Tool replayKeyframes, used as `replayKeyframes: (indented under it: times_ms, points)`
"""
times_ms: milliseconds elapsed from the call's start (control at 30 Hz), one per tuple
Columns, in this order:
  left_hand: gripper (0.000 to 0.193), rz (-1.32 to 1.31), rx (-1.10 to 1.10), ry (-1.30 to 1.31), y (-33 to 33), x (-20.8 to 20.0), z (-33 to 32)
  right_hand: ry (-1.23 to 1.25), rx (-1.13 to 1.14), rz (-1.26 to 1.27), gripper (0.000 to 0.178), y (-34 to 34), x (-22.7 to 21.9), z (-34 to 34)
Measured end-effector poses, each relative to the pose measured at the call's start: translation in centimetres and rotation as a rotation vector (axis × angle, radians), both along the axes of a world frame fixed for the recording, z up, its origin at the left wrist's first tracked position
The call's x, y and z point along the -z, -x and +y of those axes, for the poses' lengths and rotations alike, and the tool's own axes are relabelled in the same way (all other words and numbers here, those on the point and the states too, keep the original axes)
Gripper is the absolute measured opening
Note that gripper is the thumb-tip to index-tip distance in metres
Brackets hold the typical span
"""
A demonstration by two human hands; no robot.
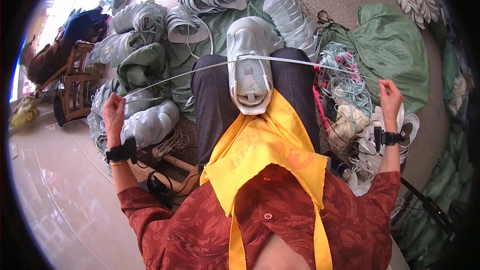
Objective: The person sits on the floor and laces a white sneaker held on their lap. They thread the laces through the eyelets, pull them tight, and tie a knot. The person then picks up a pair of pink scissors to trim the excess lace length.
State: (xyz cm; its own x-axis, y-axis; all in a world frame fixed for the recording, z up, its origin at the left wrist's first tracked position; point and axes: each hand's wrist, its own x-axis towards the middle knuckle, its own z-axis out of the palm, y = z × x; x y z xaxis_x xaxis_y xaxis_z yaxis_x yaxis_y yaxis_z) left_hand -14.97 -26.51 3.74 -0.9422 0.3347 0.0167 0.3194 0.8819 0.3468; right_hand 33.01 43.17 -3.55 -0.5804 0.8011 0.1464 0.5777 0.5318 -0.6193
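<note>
A pale grey-green sneaker upper [250,72] rests between my knees, its heel end toward me. A flat pale shoelace [295,60] crosses it near its middle and runs out to both sides, pulled nearly straight. Far out on the left, my left hand [114,112] pinches one end of the lace, and a short tail sticks out from the fingers. My right hand [391,97], raised out to the right, is closed with fingertips together at the other end of the lace. Whether the lace passes through eyelets is too small to tell.
Nested stacks of similar shoe uppers [150,122] lie at left and ahead. On the right sit a tangled pile of laces [345,82], a green sack [392,45] and white shoes [367,140]. A wooden chair [77,82] stands left. A yellow apron [270,157] covers my lap.
</note>
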Motion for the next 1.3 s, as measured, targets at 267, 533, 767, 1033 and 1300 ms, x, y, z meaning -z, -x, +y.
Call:
replayKeyframes:
  times_ms: [267, 533, 767, 1033, 1300]
  points:
    - [0.019, 0.08, -0.267, 0.046, 6.0, -0.9, -13.3, 0.074, 0.092, 0.007, 0.011, -5.5, 2.0, 6.5]
    - [0.017, 0.056, -0.295, -0.01, 6.8, -1.6, -20.0, 0.099, 0.147, -0.033, 0.015, -7.4, 3.5, 8.8]
    - [0.016, 0.071, -0.347, 0.032, 6.4, -1.6, -19.9, 0.103, 0.191, -0.086, 0.018, -10.0, 4.4, 10.7]
    - [0.011, 0.015, -0.272, 0.07, 7.8, -1.7, -16.7, 0.229, 0.163, -0.281, 0.014, -8.7, 7.4, 10.7]
    - [0.013, 0.502, -0.274, -0.127, 6.7, -7.4, -2.9, 0.661, 0.134, 0.595, 0.014, -1.1, 0.3, 7.6]
